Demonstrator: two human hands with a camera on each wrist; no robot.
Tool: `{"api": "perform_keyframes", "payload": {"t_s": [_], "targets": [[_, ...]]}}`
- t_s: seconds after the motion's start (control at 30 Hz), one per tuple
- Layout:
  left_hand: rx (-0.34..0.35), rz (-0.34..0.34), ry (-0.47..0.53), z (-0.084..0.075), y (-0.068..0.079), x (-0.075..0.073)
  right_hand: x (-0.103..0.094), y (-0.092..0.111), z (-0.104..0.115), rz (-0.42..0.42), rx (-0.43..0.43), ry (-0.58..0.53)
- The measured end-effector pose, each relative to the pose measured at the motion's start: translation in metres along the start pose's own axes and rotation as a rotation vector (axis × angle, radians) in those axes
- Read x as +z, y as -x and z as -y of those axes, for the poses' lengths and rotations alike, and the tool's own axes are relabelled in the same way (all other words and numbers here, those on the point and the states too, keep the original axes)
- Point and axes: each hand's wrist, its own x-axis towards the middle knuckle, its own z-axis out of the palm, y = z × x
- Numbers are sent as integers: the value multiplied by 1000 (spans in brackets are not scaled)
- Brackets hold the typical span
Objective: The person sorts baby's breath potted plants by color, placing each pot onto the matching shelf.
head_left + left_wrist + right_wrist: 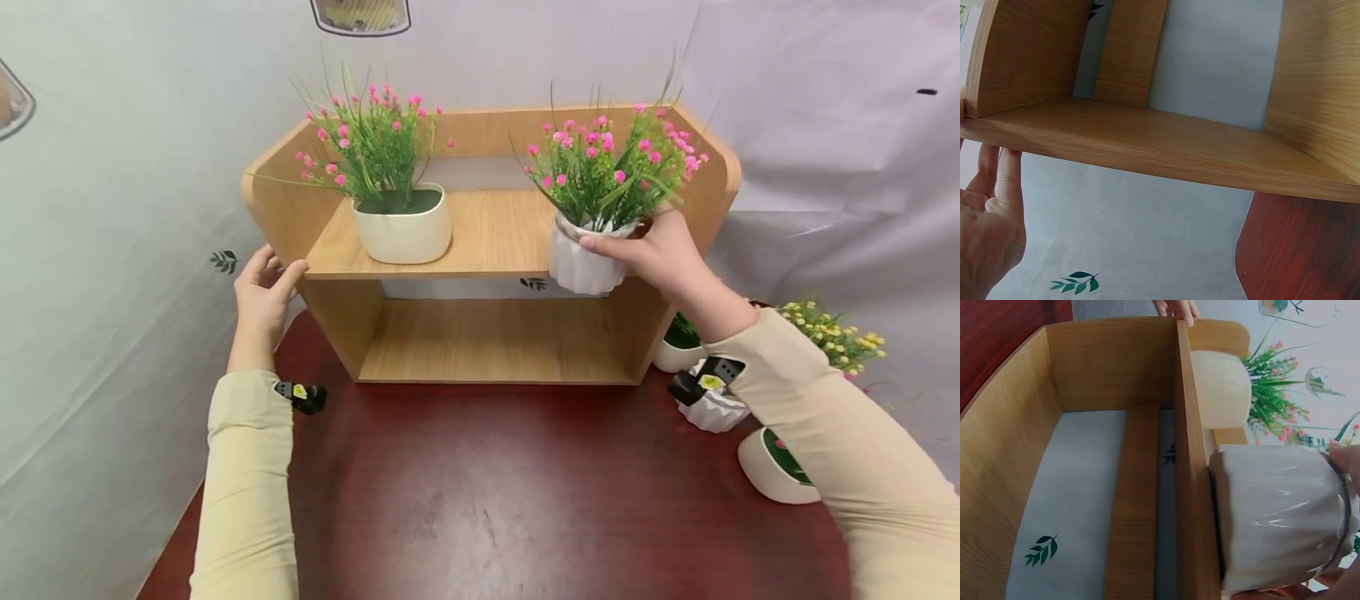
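Observation:
At the right of the upper board, my right hand (pixel 667 254) grips a white fluted flowerpot (pixel 581 260) by its rim, with the thumb in front. Pink flowers and long grass (pixel 600 167) fill this pot. Its base overlaps the board's front edge in the head view; in the right wrist view a dark narrow gap shows beside the base (pixel 1229 519). My left hand (pixel 262 296) holds the left side of a two-tier wooden shelf (pixel 495 237), thumb at the front edge, fingers (pixel 1009 178) against the outer face. A smooth cream pot (pixel 405 237) with pink flowers stands on the upper board's left.
The shelf stands on a dark red table (pixel 487 483). Right of it, partly behind my right sleeve (pixel 832 425), are a white pot (pixel 675 357), a fluted pot (pixel 712 414), a cream pot (pixel 772 479) and yellow flowers (pixel 832 333). A pale cloth (pixel 135 250) hangs behind.

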Motion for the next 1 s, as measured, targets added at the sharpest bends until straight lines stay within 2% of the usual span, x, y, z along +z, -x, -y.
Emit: {"api": "perform_keyframes", "payload": {"t_s": [0.17, 0.4, 0.53, 0.67, 0.73, 0.93, 1.0], "targets": [[-4, 9, -14, 3, 2, 1, 9, -8, -8, -13, 55, 43], [9, 7, -24, 6, 2, 3, 26, -20, -21, -56, -4, -114], [18, 16, 13, 6, 1, 3, 36, -26, -23, -82, -13, -122], [52, 11, 40, 5, -3, 3, 46, -34, -23, -80, -8, -128], [57, 6, 18, 6, -4, 3, 50, -39, -23, -79, -27, -126], [13, -13, -46, 15, -5, 4, 56, -44, -30, -40, -55, -89], [11, -14, -32, 17, -4, 5, 55, -44, -31, -11, -45, -80]]}}
